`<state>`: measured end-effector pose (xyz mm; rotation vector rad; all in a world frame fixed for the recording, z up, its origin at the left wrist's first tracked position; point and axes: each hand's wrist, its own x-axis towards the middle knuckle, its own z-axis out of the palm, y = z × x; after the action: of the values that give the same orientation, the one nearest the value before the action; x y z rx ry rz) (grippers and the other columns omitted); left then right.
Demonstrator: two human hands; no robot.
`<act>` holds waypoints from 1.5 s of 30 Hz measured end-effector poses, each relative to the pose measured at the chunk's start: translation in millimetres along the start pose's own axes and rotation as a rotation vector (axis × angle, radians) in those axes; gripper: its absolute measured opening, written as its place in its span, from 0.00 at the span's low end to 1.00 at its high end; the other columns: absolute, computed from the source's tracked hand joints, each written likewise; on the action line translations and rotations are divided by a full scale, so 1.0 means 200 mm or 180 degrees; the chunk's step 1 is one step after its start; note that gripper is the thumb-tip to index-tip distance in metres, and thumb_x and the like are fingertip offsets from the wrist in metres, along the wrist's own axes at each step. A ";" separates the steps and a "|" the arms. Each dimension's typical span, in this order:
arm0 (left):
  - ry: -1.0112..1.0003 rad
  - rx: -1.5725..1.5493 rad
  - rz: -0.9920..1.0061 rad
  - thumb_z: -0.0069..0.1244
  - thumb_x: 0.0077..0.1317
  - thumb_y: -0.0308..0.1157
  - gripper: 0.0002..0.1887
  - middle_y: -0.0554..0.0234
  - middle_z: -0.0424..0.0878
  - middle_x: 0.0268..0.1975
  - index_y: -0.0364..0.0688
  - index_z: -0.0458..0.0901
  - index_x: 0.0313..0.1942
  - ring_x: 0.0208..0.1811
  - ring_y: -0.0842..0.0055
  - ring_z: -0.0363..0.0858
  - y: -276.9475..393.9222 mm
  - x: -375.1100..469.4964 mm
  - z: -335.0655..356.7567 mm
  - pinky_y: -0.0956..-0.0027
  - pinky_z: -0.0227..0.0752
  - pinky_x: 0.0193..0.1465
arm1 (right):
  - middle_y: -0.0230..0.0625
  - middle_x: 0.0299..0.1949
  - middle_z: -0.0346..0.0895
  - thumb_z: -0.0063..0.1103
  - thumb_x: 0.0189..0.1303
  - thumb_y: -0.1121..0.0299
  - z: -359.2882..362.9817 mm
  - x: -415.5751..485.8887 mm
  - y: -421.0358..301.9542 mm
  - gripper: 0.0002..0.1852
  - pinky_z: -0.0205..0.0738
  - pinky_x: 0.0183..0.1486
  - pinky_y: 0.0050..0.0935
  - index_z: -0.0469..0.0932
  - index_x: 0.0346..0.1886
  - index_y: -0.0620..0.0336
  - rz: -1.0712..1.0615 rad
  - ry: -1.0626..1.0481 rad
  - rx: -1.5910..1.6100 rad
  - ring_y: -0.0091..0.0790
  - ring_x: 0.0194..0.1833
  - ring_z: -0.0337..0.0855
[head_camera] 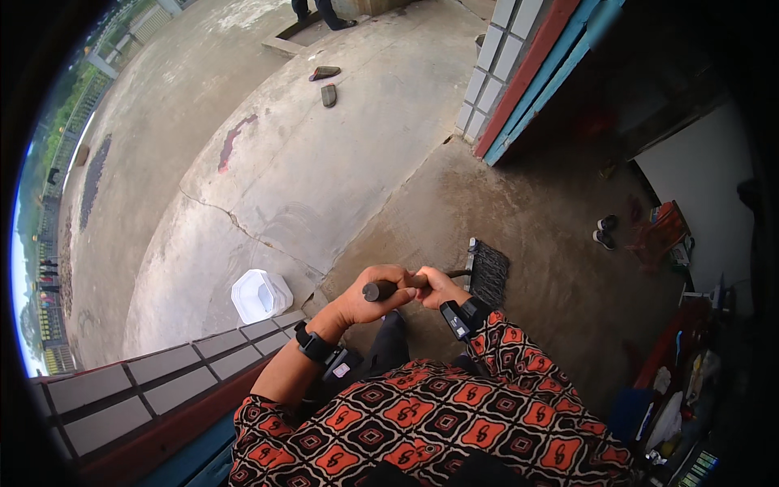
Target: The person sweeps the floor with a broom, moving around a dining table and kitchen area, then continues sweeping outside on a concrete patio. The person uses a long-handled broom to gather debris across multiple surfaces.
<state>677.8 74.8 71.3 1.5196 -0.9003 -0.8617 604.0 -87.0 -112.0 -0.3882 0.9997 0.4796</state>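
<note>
My left hand [384,292] wraps around the top end of a dark mop handle [378,291]. Just below it, my right hand [435,288] grips the same handle. The handle runs down to the right into a flat mop head [489,274] with dark grey strands, held along one edge by a pale bar [470,262]. The strands rest on the damp-looking concrete floor [420,225] at the doorway. To the left of my hands stands a white plastic bucket [261,296] with an angular rim.
Tiled wall ends [487,79] [176,377] and a blue-and-red door frame [526,85] bound the doorway. Slippers [328,95] lie outside, near another person's legs [322,12]. Indoors are small shoes [604,231], an orange chair-like item [663,228] and a cluttered table [675,377].
</note>
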 end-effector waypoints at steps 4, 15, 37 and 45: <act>0.0494 0.0058 0.0093 0.47 0.59 0.21 0.10 0.64 0.72 0.21 0.37 0.69 0.20 0.27 0.74 0.72 0.08 -0.08 -0.46 0.60 0.67 0.56 | 0.30 0.21 0.71 0.49 0.51 0.70 0.58 0.23 -0.07 0.05 0.64 0.20 0.24 0.70 0.21 0.56 0.0158 -0.0436 -0.0266 0.28 0.20 0.69; -0.0033 0.1313 0.0448 0.56 0.51 0.23 0.12 0.57 0.69 0.22 0.37 0.67 0.19 0.27 0.61 0.70 0.26 0.12 -0.73 0.62 0.63 0.30 | 0.31 0.18 0.70 0.52 0.54 0.61 1.14 0.31 -0.28 0.12 0.69 0.27 0.28 0.70 0.22 0.58 -0.0014 -0.1201 -0.0248 0.27 0.20 0.70; -0.0687 0.0301 0.1125 0.55 0.59 0.27 0.09 0.61 0.77 0.26 0.38 0.73 0.23 0.34 0.66 0.79 0.68 0.68 -0.94 0.56 0.69 0.54 | 0.32 0.31 0.78 0.50 0.63 0.63 0.92 -0.37 -1.00 0.08 0.73 0.32 0.28 0.74 0.33 0.55 -0.0642 -0.1312 -0.0068 0.29 0.32 0.78; 0.0064 -0.0409 0.0181 0.52 0.62 0.27 0.07 0.62 0.78 0.32 0.37 0.74 0.27 0.45 0.67 0.76 -0.13 1.01 -0.72 0.63 0.67 0.51 | 0.34 0.18 0.67 0.51 0.56 0.63 0.44 0.49 -1.27 0.10 0.65 0.18 0.32 0.67 0.23 0.55 -0.0017 0.0301 -0.0493 0.35 0.16 0.68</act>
<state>897.8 -41.1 53.4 1.3833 -0.8531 -0.8456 849.4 -232.2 -131.5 -0.5563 1.0557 0.5395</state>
